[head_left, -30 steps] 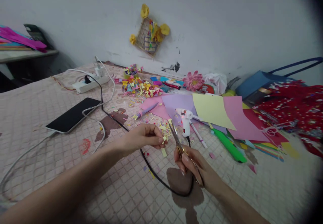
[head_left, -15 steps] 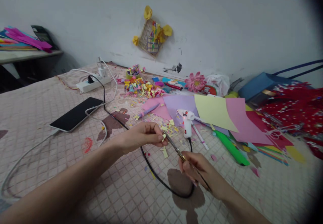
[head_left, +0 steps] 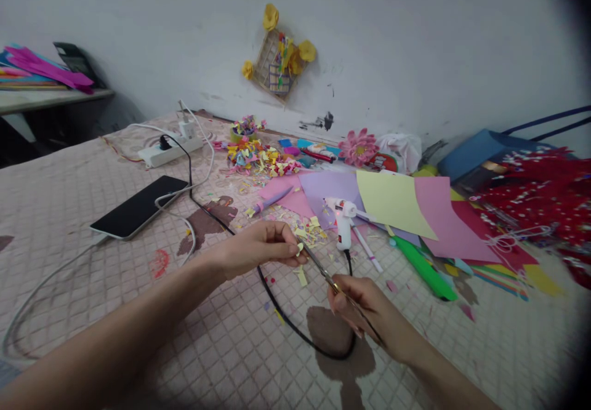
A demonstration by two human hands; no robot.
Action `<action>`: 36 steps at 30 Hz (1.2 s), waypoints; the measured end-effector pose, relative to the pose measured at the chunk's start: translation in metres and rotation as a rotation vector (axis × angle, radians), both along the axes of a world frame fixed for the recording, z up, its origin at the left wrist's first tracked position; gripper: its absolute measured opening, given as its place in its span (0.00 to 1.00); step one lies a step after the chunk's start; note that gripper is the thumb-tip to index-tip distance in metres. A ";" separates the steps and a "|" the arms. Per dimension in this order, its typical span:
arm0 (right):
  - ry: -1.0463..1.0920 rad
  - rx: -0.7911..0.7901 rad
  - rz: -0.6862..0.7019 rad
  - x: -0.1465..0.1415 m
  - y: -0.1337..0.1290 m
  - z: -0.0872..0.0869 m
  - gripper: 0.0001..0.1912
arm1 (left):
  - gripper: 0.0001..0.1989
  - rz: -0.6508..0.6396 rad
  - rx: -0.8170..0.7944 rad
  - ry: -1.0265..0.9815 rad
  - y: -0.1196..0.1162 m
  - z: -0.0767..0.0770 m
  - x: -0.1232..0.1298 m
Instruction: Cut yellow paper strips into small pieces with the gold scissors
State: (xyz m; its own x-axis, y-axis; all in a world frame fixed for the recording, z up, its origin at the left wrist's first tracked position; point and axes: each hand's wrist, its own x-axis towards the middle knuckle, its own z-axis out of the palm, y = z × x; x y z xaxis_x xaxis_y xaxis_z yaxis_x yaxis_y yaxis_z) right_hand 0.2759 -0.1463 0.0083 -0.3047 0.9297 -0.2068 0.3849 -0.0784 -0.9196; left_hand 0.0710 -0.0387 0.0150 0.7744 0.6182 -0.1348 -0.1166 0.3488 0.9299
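Between the thumb and fingers of my left hand (head_left: 265, 247) is a small pale-yellow paper piece (head_left: 300, 248). My right hand (head_left: 362, 305) grips a pair of scissors (head_left: 325, 274) by the handles, and their blades reach the paper at my left fingertips. Whether the blades are parted is too small to tell. Pale-yellow paper scraps (head_left: 302, 276) lie on the cloth just below and behind the left fingertips. A white glue gun (head_left: 344, 225) rests beyond the scissors, with its black cable (head_left: 295, 330) looping under my hands.
Coloured paper sheets (head_left: 392, 204) spread at the back right, beside a green cutter-like tool (head_left: 425, 268). A heap of paper clippings (head_left: 263, 157) sits near the wall. To the left lie a tablet (head_left: 141, 207), white cables and a power strip (head_left: 170, 151). Red tinsel (head_left: 545, 194) is far right.
Both hands keep nearly the same place, with the paper and the scissors still held. The view has shifted very slightly.
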 end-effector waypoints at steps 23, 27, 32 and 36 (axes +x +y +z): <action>0.127 -0.058 -0.097 -0.003 0.007 0.005 0.23 | 0.06 -0.273 0.039 0.005 0.004 -0.004 -0.004; 0.138 -0.018 -0.135 -0.015 0.015 0.007 0.15 | 0.07 -0.366 0.100 0.084 0.000 -0.006 0.000; 0.171 -0.017 -0.091 -0.023 0.020 0.003 0.12 | 0.08 -0.417 0.113 0.141 -0.002 -0.007 0.001; 0.139 -0.005 -0.050 -0.024 0.020 0.003 0.10 | 0.08 -0.455 0.127 0.188 -0.005 -0.007 0.001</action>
State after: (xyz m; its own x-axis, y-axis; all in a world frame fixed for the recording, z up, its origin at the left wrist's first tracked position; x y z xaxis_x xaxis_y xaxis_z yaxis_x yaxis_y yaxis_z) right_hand 0.2522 -0.1261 0.0109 -0.2843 0.9434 -0.1707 0.2496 -0.0991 -0.9633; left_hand 0.0724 -0.0433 0.0076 0.9386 0.2445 -0.2433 0.1942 0.2081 0.9586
